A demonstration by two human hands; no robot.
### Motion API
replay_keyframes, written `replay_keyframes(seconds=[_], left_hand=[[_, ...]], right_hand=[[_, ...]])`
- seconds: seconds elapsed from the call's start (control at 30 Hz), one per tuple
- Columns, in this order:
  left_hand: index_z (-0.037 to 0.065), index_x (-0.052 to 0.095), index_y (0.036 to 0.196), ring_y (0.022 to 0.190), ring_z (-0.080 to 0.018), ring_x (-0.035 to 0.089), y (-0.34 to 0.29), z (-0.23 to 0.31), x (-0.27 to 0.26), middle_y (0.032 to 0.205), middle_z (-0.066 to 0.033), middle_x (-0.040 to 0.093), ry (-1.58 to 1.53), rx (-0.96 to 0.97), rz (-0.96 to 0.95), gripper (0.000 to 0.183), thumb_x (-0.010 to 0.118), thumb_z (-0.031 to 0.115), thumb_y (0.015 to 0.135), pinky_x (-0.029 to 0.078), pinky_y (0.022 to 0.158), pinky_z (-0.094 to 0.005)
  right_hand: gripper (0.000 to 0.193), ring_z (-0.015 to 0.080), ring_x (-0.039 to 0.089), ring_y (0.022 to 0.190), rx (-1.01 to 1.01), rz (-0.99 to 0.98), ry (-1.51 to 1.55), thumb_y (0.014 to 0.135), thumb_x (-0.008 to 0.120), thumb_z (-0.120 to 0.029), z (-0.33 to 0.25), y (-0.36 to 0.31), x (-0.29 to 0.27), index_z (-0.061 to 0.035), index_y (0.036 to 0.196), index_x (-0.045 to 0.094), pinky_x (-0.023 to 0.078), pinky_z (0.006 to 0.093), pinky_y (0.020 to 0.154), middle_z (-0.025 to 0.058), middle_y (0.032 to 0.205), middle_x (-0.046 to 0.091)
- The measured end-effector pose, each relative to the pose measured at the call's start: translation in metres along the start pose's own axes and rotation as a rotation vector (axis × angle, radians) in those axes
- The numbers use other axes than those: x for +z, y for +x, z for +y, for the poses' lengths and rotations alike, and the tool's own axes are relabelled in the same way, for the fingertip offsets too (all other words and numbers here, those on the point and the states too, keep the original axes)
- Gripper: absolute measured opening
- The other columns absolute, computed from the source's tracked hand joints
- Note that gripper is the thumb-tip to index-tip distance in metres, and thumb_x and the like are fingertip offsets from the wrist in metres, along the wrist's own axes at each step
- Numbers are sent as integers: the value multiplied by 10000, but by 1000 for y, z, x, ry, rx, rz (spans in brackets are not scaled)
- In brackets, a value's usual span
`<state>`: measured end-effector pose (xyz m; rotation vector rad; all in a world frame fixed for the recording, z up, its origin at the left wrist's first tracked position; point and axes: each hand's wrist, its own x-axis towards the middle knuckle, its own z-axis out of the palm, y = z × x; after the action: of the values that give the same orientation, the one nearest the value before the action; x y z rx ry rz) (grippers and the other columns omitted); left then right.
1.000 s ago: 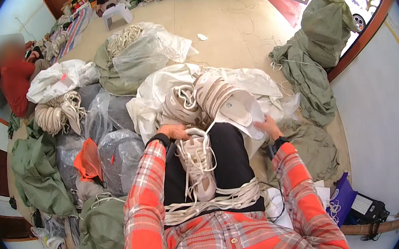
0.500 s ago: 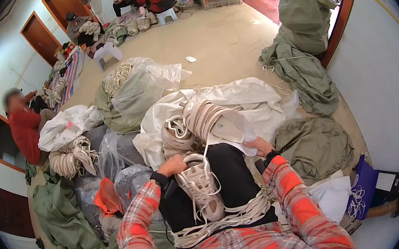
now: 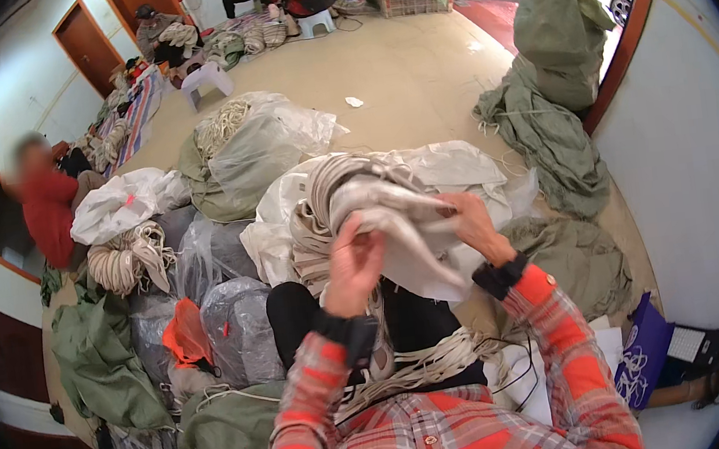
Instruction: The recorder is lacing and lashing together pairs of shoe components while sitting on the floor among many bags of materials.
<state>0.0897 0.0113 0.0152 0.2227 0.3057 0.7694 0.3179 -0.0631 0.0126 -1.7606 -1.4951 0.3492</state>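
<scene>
My right hand (image 3: pixel 477 227) pinches the edge of a pale beige shoe upper (image 3: pixel 397 207), blurred by motion, above my knees. My left hand (image 3: pixel 355 265) is raised at the near side of that piece; its fingers are smeared, so its grip is unclear. Just beyond both hands is a stack of nested beige shoe uppers (image 3: pixel 345 171), with more of them below on the left. Between my thighs sits a laced shoe upper (image 3: pixel 381 337), mostly hidden by my left hand and wrist. A bundle of cream shoelaces (image 3: pixel 424 366) lies across my lap.
White sheeting (image 3: pixel 459 164) lies beyond my knees. Plastic-wrapped bundles (image 3: pixel 243 326), an orange bag (image 3: pixel 186 335) and green sacks (image 3: pixel 105 369) crowd the left. Green cloth (image 3: pixel 573 267) and a purple box (image 3: pixel 644 352) are at right. A person in red (image 3: pixel 51 202) sits left; others sit farther back.
Both hands have risen from the lap; the left let go of the laced upper and moved to the stack. My right hand has lifted a pale upper there. The view shifted slightly.
</scene>
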Motion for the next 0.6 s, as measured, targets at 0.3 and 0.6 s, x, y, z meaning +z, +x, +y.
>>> replay_keyframes(seconds=[0.3,0.6], left_hand=[[-26,487,1237,1027,-136,527,50,-44,-19,1096,-48,589,966,-154,-283,423,600,125,859,398,920,-273],[6,566,1098,861,-277,595,-79,72,-110,985,-132,615,1949,114,-49,365,618,177,780,464,786,-344]], right_hand=[[304,363,576,962,212,17,96,868,502,-144,140,-50,-5,23,1119,544,452,401,821,228,1036,591],[204,337,574,864,-263,-252,157,814,559,-64,-57,-70,84,-10,1008,591,464,380,764,185,926,589]])
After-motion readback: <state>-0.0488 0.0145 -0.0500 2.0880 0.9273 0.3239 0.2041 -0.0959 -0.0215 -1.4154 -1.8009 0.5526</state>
